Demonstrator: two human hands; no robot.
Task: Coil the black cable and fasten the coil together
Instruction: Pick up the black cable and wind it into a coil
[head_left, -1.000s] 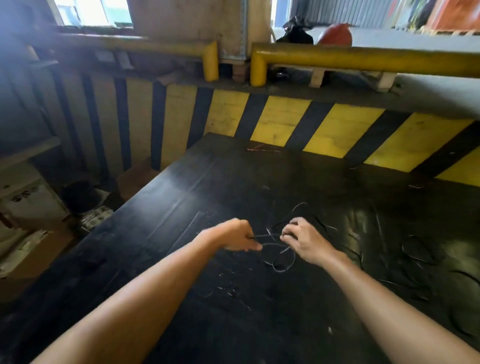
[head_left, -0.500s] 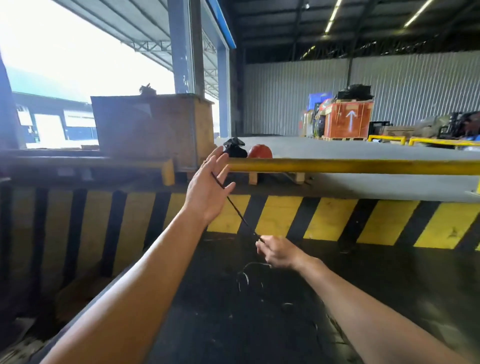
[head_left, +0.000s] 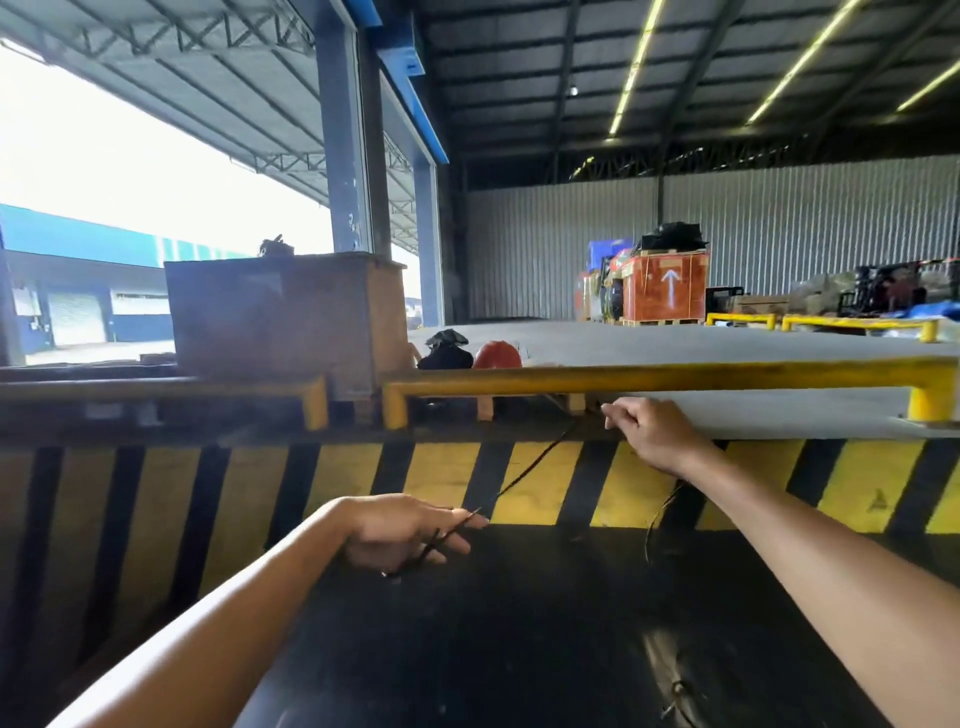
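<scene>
A thin black cable (head_left: 524, 474) runs taut on a slant between my two hands, in front of the yellow-and-black striped wall. My left hand (head_left: 408, 530) is low, just above the black table (head_left: 519, 649), and pinches the cable's lower part, with a short end poking out below its fingers. My right hand (head_left: 647, 428) is raised higher and to the right, closed on the cable's upper part. A loose strand (head_left: 658, 519) hangs down under my right forearm toward the table.
A yellow guard rail (head_left: 649, 375) crosses behind the striped wall (head_left: 441, 478). A brown box (head_left: 280, 312), a black bag (head_left: 445, 353) and an orange helmet (head_left: 497, 356) sit behind it. An orange crate (head_left: 665, 286) stands far back on the floor.
My left hand has dropped from high up to just above the table. My right hand has risen and moved right, pulling the cable taut. The camera has tilted up from the table.
</scene>
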